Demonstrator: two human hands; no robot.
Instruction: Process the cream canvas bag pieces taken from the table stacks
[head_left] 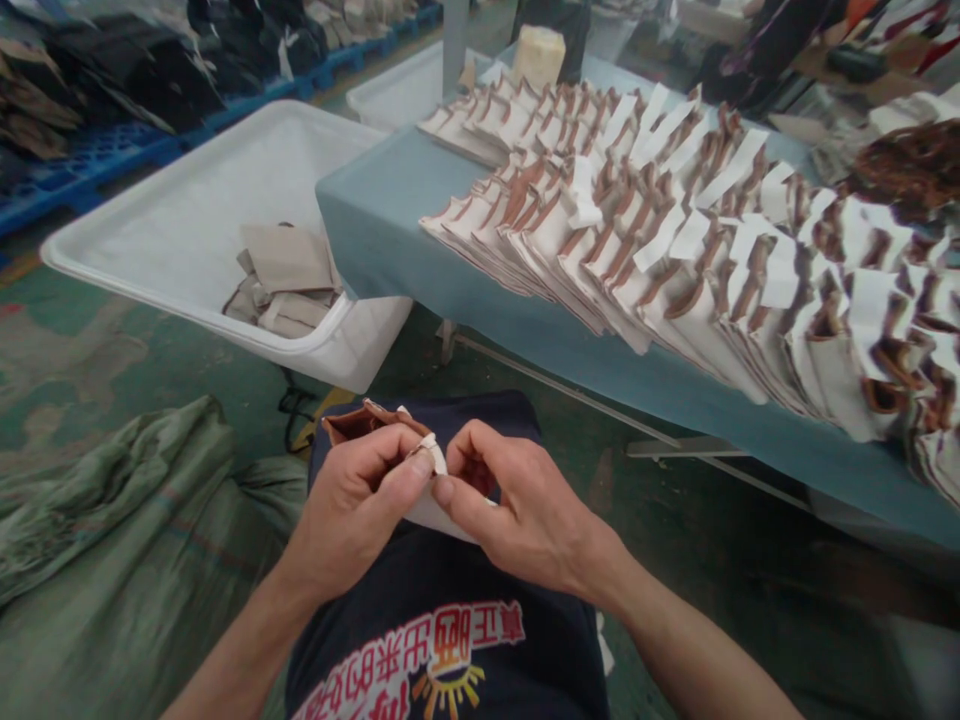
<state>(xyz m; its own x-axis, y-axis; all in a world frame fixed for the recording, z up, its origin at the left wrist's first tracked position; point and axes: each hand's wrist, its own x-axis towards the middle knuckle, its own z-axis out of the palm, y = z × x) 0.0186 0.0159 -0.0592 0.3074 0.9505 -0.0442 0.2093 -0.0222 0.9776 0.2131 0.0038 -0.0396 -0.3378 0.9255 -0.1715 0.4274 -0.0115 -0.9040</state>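
Note:
Above my lap I hold a sewn piece with a brown lining [357, 424] and a white outer side, perhaps of fabric or leather. Its exact kind I cannot make out. My left hand [367, 500] is closed round it, thumb and fingers pinching the white edge near the middle. Close beside it, my right hand [529, 505] has thumb and fingers curled together on the same edge. The fingers cover part of the piece, so what exactly the right fingertips pinch is partly hidden. Below the hands is a dark apron [450, 600] with printed characters.
A blue-covered table [390, 190] bears long rows of similar white-and-brown pieces [540, 230], with white paper strips [735, 165] among them. Left of it stands a white bin [172, 210] holding grey-beige pieces [289, 265]. A green sack [150, 520] lies at lower left; blue pallets [97, 160] stand behind.

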